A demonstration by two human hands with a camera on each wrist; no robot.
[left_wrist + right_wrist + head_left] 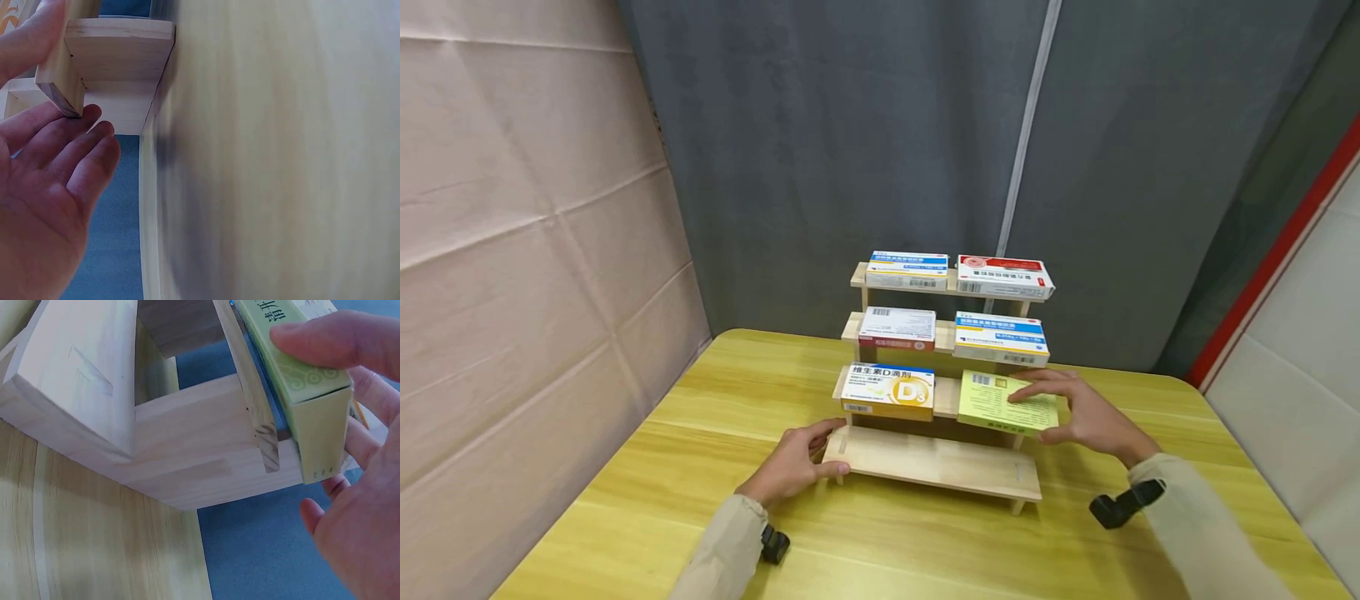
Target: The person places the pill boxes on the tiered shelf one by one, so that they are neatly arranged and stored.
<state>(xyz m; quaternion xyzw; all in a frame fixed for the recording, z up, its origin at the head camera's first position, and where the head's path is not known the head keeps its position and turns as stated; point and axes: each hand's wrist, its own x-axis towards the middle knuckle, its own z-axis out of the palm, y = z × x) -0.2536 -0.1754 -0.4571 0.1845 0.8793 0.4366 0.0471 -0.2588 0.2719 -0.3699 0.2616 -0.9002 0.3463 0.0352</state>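
Observation:
A wooden stepped stand point(932, 458) stands on the table, with medicine boxes on its upper three steps. My left hand point(793, 462) grips the left end of the lowest step, thumb at its front edge. In the left wrist view, the fingers point(78, 150) reach round the end of the board. On the right of the second step from the bottom lies a yellow-green medicine box point(1000, 402). My right hand point(1086, 417) holds this box by its right end, thumb on the near side point(306, 378) and fingers over the top.
Left of the yellow-green box is a vitamin D box point(887, 392). Higher up sit a white and maroon box point(897, 327), two blue and white boxes point(1000, 336) and a red and white box point(1004, 277). A grey curtain point(850, 150) hangs behind the wooden table point(700, 467).

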